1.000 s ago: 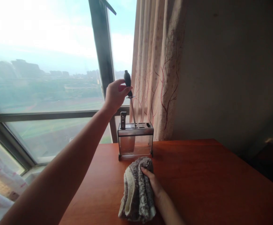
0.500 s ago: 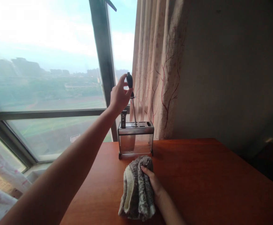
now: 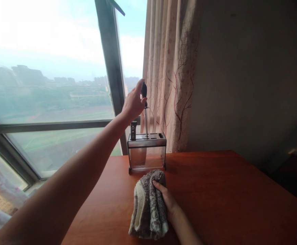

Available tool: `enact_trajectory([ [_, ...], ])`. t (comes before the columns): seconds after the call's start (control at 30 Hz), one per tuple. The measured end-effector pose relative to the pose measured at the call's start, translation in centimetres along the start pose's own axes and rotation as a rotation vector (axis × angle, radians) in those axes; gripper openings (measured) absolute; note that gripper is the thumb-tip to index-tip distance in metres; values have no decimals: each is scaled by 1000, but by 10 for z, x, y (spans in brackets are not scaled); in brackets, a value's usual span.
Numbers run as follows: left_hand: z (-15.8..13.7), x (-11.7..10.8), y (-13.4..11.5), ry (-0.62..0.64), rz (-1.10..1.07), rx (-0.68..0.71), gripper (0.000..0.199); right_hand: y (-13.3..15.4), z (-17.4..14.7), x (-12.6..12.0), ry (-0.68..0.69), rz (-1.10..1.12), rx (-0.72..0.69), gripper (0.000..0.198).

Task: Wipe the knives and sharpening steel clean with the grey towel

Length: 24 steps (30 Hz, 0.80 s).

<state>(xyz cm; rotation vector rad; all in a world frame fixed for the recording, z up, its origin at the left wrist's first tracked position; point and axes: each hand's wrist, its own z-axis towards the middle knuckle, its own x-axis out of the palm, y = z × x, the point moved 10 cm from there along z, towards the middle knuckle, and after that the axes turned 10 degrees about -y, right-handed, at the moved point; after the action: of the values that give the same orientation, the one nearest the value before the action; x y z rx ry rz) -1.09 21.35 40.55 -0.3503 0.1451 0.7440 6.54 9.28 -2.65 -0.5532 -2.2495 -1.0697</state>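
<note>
My left hand (image 3: 135,101) is closed around the black handle of a sharpening steel (image 3: 146,120). Its thin metal rod stands nearly upright, with the lower end at a slot in the top of a knife block (image 3: 147,169). The block has a metal frame and clear sides. At its left end a knife (image 3: 133,130) sits in a slot, its dark, dotted handle sticking up and its broad blade dimly visible inside. Nearer to me, my right hand (image 3: 167,197) grips a folded grey, fluffy towel (image 3: 150,206), thumb on top; the other fingers are hidden.
The block stands at the far edge of a reddish-brown wooden table (image 3: 209,194). Behind it are a framed window (image 3: 107,61) on the left and a beige curtain (image 3: 172,75) with branch patterns. A dark wall (image 3: 240,85) lies to the right.
My left hand has shifted slightly right with the sharpening steel, whose handle leans less to the left and is more upright. The right hand and towel are practically still.
</note>
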Motion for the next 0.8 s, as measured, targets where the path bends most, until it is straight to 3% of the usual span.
enact_trajectory([
  [0.2,-4,6,-2,95,298,-32,66,-5,5,-3,2,25,33,36],
  [0.4,-3,12,1,180,388,-53,66,-9,7,-5,18,21,54,36],
  [0.47,-9,21,7,271,446,-64,65,-8,7,-4,28,22,53,36],
  [0.6,-41,47,22,567,545,-62,55,-6,6,-3,24,13,41,34],
  [0.8,-68,61,31,697,594,-38,45,-6,8,-5,3,0,49,35],
])
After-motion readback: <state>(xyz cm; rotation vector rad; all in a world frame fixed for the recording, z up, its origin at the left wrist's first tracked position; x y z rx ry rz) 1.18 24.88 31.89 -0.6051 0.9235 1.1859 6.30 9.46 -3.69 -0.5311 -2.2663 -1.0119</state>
